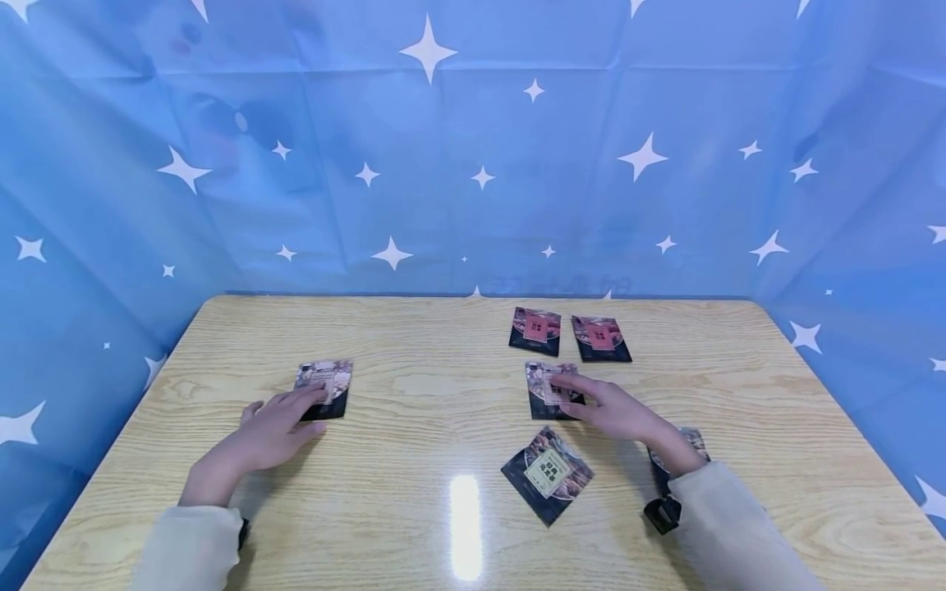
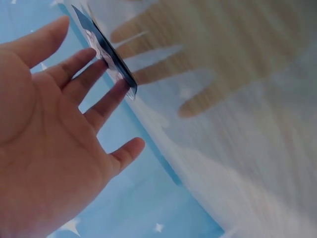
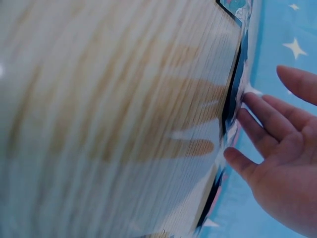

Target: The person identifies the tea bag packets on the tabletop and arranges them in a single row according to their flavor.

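Note:
On the left of the table, my left hand (image 1: 273, 431) rests its fingertips on a dark sachet with a pale pink label (image 1: 336, 382). The left wrist view shows those fingers fairly straight, with their tips on the face of the sachet (image 2: 110, 57) and the thumb held away from it. Right of centre, my right hand (image 1: 609, 408) touches a similar pink-labelled sachet (image 1: 543, 398). In the right wrist view the fingers reach out straight to that sachet (image 3: 237, 82), the thumb apart. Neither hand curls round its packet.
Two red-labelled sachets (image 1: 535, 331) (image 1: 602, 339) lie behind the right hand. Nearer me is a sachet with a pale green label (image 1: 548, 474), turned at an angle. Another sachet (image 1: 696, 441) is partly hidden under the right wrist. A blue star-patterned cloth (image 1: 443, 205) hangs behind the wooden table (image 1: 414, 460).

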A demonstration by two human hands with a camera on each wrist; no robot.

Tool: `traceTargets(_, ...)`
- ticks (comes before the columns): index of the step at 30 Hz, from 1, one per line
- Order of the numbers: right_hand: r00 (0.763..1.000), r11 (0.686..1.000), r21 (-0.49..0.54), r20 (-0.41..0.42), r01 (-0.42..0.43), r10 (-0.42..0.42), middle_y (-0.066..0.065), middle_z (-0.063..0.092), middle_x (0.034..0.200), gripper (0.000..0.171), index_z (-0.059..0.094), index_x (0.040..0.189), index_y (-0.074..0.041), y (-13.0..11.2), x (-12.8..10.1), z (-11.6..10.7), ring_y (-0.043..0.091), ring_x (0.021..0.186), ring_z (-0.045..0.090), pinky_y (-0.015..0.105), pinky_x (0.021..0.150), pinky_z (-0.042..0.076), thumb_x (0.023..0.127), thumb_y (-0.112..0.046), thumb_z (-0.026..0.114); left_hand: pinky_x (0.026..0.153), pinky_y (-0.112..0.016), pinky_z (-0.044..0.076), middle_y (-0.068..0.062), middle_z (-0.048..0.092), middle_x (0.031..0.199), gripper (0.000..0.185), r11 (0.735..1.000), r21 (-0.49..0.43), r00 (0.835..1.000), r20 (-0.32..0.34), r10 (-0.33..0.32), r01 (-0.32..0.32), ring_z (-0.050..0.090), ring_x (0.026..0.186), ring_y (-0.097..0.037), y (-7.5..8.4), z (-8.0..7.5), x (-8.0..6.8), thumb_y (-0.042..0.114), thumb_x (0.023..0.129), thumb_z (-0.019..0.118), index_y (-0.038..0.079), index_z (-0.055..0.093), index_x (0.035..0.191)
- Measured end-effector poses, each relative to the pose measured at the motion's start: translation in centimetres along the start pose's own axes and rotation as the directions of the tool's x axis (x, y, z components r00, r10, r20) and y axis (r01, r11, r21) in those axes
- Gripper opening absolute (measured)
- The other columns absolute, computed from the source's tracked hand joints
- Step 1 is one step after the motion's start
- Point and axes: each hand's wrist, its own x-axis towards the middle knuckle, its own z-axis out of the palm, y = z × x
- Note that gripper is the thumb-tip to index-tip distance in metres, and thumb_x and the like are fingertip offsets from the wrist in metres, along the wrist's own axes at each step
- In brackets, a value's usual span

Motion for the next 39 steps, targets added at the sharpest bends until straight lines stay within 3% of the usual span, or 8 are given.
traceTargets(7,1.0,1.0,-0.002,-0.003,0.011,-0.011,0.021,0.036,0.14,0.046,0.037,0.14,-0.005,-0.3,-0.3,-0.1,0.039,0.128,0.031,0.055,0.096,0.034,0.097,-0.018,0.048,0.088,-0.068,0.014,-0.022,0.032,0.142,0.056,0.999,-0.045,1.0,-0.005,-0.009,0.009,0.027,0.123,-0.049,-2.0,-0.6,-1.0,0.039,0.094,0.048,0.005,0.039,0.138)
traceTargets(18,1.0,1.0,-0.001,-0.005,0.009,-0.009,0.02,0.035,0.141,0.046,0.037,0.14,-0.005,0.0,-0.1,0.1,0.039,0.129,0.029,0.055,0.096,0.034,0.096,-0.016,0.048,0.085,-0.068,0.017,-0.026,0.029,0.141,0.051,0.993,-0.118,1.0,0.009,0.012,-0.011,0.021,0.124,-0.053,-4.1,-1.3,-1.8,0.03,0.095,0.05,0.001,0.041,0.135)
traceTargets(26,1.0,1.0,-0.006,-0.002,0.015,-0.015,0.02,0.036,0.14,0.047,0.037,0.14,-0.005,0.1,-0.1,0.1,0.039,0.127,0.033,0.054,0.094,0.036,0.096,-0.017,0.049,0.085,-0.069,0.017,-0.026,0.029,0.141,0.047,0.988,-0.142,0.999,0.004,0.054,-0.053,0.022,0.123,-0.054,-4.5,-1.5,-2.0,0.026,0.095,0.051,0.0,0.043,0.133)
traceTargets(39,1.0,1.0,0.011,-0.003,0.012,-0.012,0.02,0.035,0.141,0.047,0.037,0.14,-0.006,0.2,-0.2,0.0,0.038,0.127,0.033,0.054,0.094,0.036,0.096,-0.018,0.049,0.084,-0.07,0.017,-0.026,0.029,0.141,0.047,0.987,-0.15,0.999,0.007,0.052,-0.051,0.022,0.124,-0.053,-4.7,-1.5,-2.1,0.026,0.094,0.051,0.0,0.043,0.133)
